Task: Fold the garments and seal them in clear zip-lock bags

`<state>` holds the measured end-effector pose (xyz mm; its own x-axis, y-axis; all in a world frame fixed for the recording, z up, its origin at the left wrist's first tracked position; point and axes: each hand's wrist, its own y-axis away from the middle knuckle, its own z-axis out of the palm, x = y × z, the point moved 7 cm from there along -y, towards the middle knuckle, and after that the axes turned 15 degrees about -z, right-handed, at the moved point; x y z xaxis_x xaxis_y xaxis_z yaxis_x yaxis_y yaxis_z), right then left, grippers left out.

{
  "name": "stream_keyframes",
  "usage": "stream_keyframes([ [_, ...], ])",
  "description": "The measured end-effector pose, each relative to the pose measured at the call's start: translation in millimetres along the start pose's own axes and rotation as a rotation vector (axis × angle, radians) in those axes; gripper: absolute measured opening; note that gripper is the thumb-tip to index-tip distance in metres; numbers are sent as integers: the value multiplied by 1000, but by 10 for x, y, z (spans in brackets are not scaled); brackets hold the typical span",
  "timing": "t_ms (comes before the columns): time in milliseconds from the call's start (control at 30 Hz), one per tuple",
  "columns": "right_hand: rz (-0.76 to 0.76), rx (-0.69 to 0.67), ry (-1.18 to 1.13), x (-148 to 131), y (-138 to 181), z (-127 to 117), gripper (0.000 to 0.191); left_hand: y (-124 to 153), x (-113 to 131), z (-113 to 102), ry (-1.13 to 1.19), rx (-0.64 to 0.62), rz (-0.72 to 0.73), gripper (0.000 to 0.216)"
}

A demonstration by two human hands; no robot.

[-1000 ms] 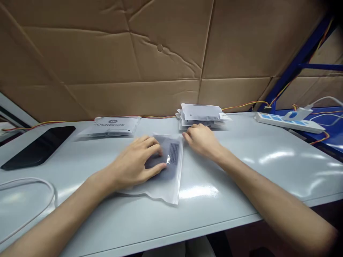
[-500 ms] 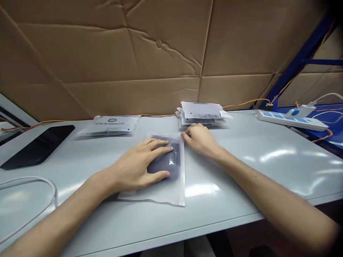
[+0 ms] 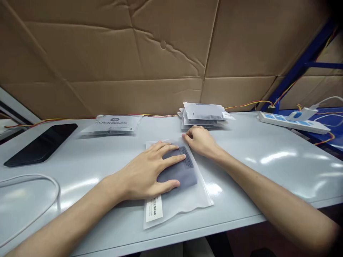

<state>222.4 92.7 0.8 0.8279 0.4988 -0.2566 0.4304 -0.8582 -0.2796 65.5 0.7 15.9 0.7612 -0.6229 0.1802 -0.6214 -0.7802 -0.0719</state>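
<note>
A frosted plastic bag (image 3: pixel 182 210) lies tilted on the table, with a dark flat item (image 3: pixel 177 180) inside and dark printed text near its right side. A white barcode label (image 3: pixel 154 208) shows at its lower left corner. My left hand (image 3: pixel 150 169) rests flat on the bag, fingers spread, covering its left part. At the bag's upper right corner, my right hand (image 3: pixel 200 141) has its fingers curled in a pinch on the edge; the fingertips are partly hidden.
Behind my right hand stands a stack of filled frosted bags (image 3: pixel 205 112). More printed bags (image 3: pixel 114 125) lie at the back left, near a black phone (image 3: pixel 41 144). A white cable (image 3: pixel 55 185) loops at left; a power strip (image 3: pixel 292 121) sits at right. Cardboard (image 3: pixel 134 64) rises behind.
The bag has turned, its lower end swinging right and towards me, so the barcode label now shows. My left hand has moved right with it. My right hand has stayed at the corner.
</note>
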Motion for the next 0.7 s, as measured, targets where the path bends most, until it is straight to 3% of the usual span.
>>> stream_keyframes([
  [700, -59, -65, 73, -159, 35, -44, 22, -94, -91, 47, -55, 65, -143, 53],
])
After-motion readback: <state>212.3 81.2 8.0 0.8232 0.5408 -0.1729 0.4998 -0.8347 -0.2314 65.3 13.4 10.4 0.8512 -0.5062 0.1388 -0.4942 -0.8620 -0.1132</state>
